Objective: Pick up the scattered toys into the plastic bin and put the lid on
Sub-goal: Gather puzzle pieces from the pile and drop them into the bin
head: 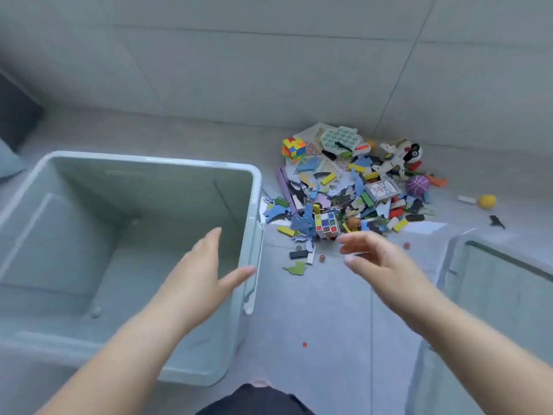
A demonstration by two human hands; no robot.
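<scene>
On the near floor, left: plastic bin [149, 163], pale and translucent, lid off, nothing visible inside.
Left hand [206, 274]: fingers spread flat, held over the bin's near right corner; thumb reaching to the right rim, contact hard to judge; gripping nothing.
Right hand [374, 259]: loosely parted, fingers curled and blurred, hovering just near of the toy pile; whether any small piece sits in the fingers, cannot tell.
Toy pile [353, 193]: heaped to the right of the bin and farther off; flat puzzle pieces, coloured blocks, two puzzle cubes [294, 148], a card box [382, 189], a purple ball [418, 185], a white figure [395, 158], a perforated tray [317, 151] underneath.
Strays: yellow ball [487, 201] far right, small beads near the pile.
Near right: lid [502, 283], clear, lying flat.
Surface: floor [323, 310] of grey tiles.
Far side: grey tiled wall [269, 55].
Bottom edge: dark clothing [254, 399].
</scene>
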